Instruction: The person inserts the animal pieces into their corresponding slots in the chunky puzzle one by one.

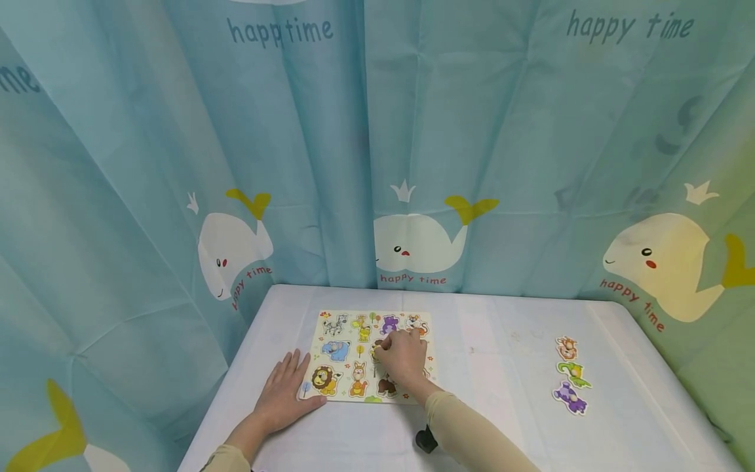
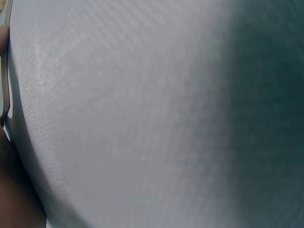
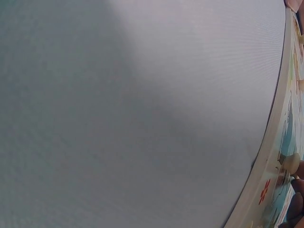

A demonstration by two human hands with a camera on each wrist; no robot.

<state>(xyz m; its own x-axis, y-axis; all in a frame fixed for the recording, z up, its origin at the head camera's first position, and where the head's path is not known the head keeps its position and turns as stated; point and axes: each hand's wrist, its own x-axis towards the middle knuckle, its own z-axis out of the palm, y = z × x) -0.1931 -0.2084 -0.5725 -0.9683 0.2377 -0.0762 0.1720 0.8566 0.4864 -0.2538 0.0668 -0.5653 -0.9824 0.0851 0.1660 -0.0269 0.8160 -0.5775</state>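
Note:
A wooden animal puzzle board [image 1: 342, 397] lies on the table, with several knobbed animal pieces in it. Over its right half, my right hand [image 1: 404, 357] has thumb and fingertips together on a small brown-and-yellow animal piece [image 1: 375, 350], mostly covered by the fingers. My left hand [image 1: 286, 391] rests flat at the board's left edge, fingers spread and thumb by the near corner. A lion piece [image 1: 324, 380] and a blue elephant piece [image 1: 335, 351] sit closest to it. In the right wrist view, the board's edge [image 3: 271, 154] and a wooden knob [image 3: 290, 163] show at the far right.
Three loose pieces lie in a column at the right of the table [image 1: 495, 367]: an orange-brown animal [image 1: 567, 349], a green one [image 1: 574, 375] and a purple one [image 1: 570, 398]. A small black object [image 1: 426, 440] is beside the right forearm. A blue whale-print curtain [image 1: 330, 164] hangs behind.

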